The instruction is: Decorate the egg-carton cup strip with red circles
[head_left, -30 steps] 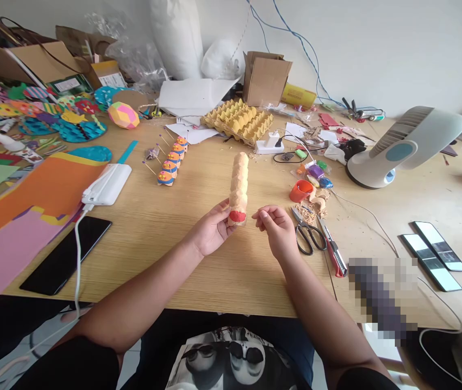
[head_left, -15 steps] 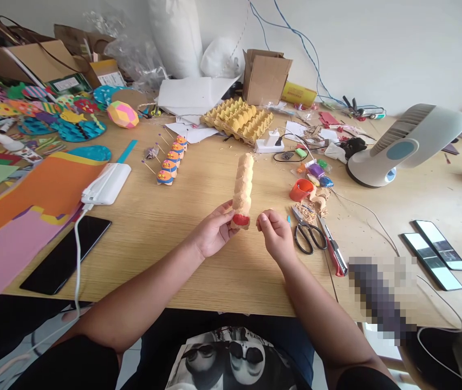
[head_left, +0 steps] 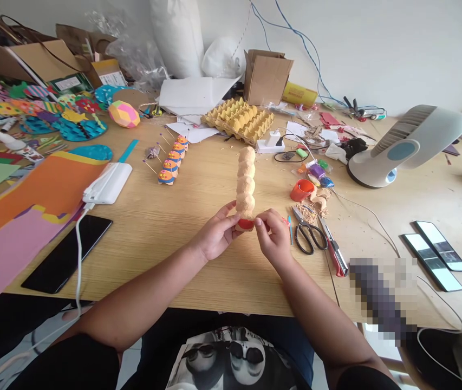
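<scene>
My left hand (head_left: 216, 235) grips the near end of a bumpy tan egg-carton strip (head_left: 246, 181), held above the wooden table (head_left: 182, 260) with its far end pointing away. That near end bears a red patch (head_left: 246, 223). My right hand (head_left: 273, 235) is closed in a pinch right against the red patch, fingertips touching it. Black-handled scissors (head_left: 307, 234) and a red craft knife (head_left: 334, 250) lie just right of my right hand.
A small orange cup (head_left: 300, 190) and clay bits sit beyond the scissors. A white fan (head_left: 407, 146) stands at right, two phones (head_left: 434, 254) nearer. A painted carton caterpillar (head_left: 173, 161), yellow egg tray (head_left: 236, 119), power bank (head_left: 106, 183), black phone (head_left: 66, 254) and coloured paper sheets (head_left: 27, 206) lie left.
My right hand has moved left and closed in on the red end of the strip. The strip has tilted more upright, its far end now higher.
</scene>
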`<control>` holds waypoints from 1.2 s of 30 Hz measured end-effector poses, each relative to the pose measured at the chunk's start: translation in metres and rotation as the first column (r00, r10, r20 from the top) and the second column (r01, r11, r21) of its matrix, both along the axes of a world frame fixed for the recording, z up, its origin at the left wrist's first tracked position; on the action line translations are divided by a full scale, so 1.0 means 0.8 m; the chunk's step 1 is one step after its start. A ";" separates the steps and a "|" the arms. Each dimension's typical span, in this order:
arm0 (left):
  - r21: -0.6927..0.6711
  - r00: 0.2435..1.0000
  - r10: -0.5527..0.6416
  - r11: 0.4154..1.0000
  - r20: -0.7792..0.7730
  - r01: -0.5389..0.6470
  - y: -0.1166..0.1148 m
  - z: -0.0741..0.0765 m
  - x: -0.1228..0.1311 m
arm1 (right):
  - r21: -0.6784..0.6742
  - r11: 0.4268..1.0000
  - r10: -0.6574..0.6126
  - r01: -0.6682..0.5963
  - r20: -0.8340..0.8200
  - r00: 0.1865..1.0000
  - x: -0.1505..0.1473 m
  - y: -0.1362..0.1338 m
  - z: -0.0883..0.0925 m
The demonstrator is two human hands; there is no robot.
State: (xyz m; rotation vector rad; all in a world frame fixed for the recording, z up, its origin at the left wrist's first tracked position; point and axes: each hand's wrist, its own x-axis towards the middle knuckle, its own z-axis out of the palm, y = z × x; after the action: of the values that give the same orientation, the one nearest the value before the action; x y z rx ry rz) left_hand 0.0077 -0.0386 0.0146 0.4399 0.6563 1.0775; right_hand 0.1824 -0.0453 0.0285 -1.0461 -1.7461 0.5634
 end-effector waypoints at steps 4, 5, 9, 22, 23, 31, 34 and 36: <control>0.005 1.000 0.007 1.000 0.004 -0.007 0.001 0.000 -0.002 | 0.042 0.999 -0.025 0.026 -0.016 1.000 0.001 0.002 -0.001; 0.008 1.000 0.006 1.000 0.005 -0.006 0.001 -0.001 -0.002 | 0.040 0.999 -0.022 0.023 -0.028 0.999 0.001 0.003 -0.002; 0.021 1.000 0.003 1.000 0.016 -0.003 0.002 -0.004 -0.004 | 0.055 0.998 0.000 0.004 -0.065 0.998 0.002 0.008 -0.006; 0.017 1.000 0.006 1.000 0.006 -0.006 0.002 -0.001 -0.004 | -0.027 0.999 0.019 -0.022 -0.099 0.995 -0.001 0.005 -0.010; 0.026 1.000 0.005 1.000 0.004 -0.006 0.002 -0.001 -0.004 | -0.035 0.999 0.018 -0.021 -0.102 0.995 -0.001 0.005 -0.010; 0.083 1.000 0.000 0.997 -0.012 0.001 -0.001 0.002 -0.003 | -0.136 0.988 0.042 -0.073 -0.220 0.975 -0.002 0.006 -0.014; 0.083 1.000 -0.007 0.997 -0.007 0.007 -0.002 0.002 -0.003 | -0.167 0.976 0.088 -0.140 -0.287 0.954 -0.004 0.005 -0.015; 0.085 1.000 -0.015 0.996 0.003 0.015 -0.002 0.001 -0.003 | -0.166 0.975 0.096 -0.150 -0.295 0.951 -0.005 0.004 -0.015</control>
State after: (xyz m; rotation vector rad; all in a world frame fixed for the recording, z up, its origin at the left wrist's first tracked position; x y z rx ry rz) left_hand 0.0056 -0.0402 0.0157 0.5156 0.6047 1.0946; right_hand 0.1786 -0.0424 0.0166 -0.9333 -1.5305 0.9265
